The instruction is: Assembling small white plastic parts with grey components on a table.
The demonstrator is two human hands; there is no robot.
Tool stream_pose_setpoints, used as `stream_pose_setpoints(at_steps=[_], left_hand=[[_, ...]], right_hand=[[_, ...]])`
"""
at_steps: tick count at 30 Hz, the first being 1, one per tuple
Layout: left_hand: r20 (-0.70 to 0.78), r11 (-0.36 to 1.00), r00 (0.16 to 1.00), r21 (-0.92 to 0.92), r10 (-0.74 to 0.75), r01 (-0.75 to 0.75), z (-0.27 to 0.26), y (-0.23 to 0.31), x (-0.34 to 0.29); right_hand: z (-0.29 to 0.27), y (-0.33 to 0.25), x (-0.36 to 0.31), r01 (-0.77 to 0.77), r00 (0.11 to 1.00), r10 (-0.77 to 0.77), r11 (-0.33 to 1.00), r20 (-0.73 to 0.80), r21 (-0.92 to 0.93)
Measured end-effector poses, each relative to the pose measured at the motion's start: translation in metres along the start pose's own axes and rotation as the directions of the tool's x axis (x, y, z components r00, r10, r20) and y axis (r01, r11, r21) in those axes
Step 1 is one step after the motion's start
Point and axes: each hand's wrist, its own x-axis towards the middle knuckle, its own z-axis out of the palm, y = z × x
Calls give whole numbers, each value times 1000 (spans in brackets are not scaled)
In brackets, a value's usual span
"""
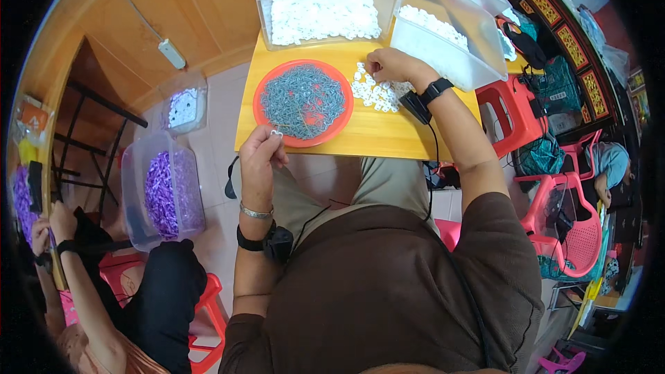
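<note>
My left hand [262,149] is closed in a pinch at the near left rim of a round red tray [348,106]. Between its fingertips is a small white plastic piece [276,133]. The tray holds a heap of thin grey metal pieces [294,93], like screws or nails, too small to tell. My right hand [396,66] reaches over a loose pile of small white plastic pieces [383,99] on the yellow table [360,140], right of the tray. Its fingers are bent together at the pile's far edge; what they hold, if anything, is hidden.
Two clear bins of white pieces, one upright [325,36] and one tilted [443,55], stand at the table's back. A red stool [502,114] is to the right. On the floor at left sits a clear tub [161,232] of purple pieces. Another person's hands [59,221] work at far left.
</note>
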Motion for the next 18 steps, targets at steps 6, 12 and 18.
stream_pose_setpoints(at_steps=[6, 12, 18], left_hand=[[4, 999, 1000, 32, -16, 16, -3, -3, 1], [6, 998, 1000, 53, -22, 21, -4, -3, 2], [-11, 998, 1000, 53, -21, 22, -2, -3, 0]], right_hand=[[4, 7, 1, 40, 999, -40, 999, -25, 23], [4, 7, -1, 35, 998, -30, 994, -52, 108], [0, -3, -9, -101, 993, 114, 950, -28, 296]])
